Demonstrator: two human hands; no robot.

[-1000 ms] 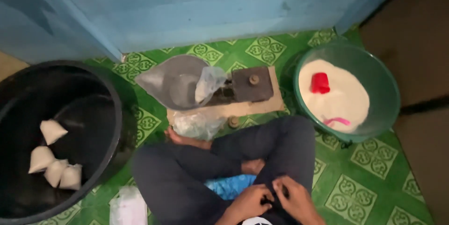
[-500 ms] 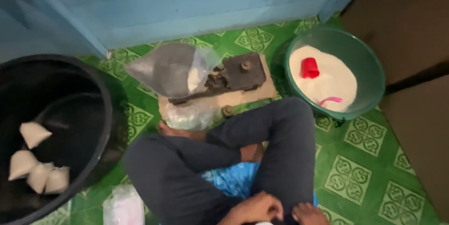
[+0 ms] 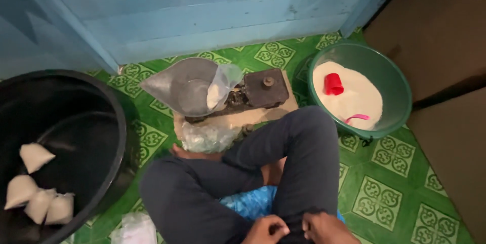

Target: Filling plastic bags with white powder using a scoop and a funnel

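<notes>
Down at the bottom edge, the left hand (image 3: pixel 267 230) and the right hand (image 3: pixel 324 228) sit knuckle to knuckle in the lap, both curled in tight, fingers bunched as if pinching something small between them; what it is cannot be made out, since the frame cuts them off. The person sits cross-legged on the green patterned floor (image 3: pixel 395 183), and everything is ringed within arm's reach, which looks like the point of the layout. Straight ahead, just past the knees, stands a balance scale (image 3: pixel 253 92) on a board, its grey metal scoop (image 3: pixel 177 88) cradling a clear plastic bag (image 3: pixel 220 88) partly filled with white grain; the bag leans against the scoop's slope, mouth upward, so it likely stays open without a hand on it. To the right, a green basin (image 3: pixel 392 79) holds a mound of the white grain with a red cup (image 3: pixel 333 84) standing in it and a pink scoop handle (image 3: pixel 357 118) poking out (both left in the grain, handy for dipping). A heap of empty clear bags (image 3: pixel 207 137) lies against the scale's near side. On the left, a big black tub (image 3: pixel 96 122) holds several filled white packets (image 3: pixel 35 193) in its bottom, well apart from the scale.
</notes>
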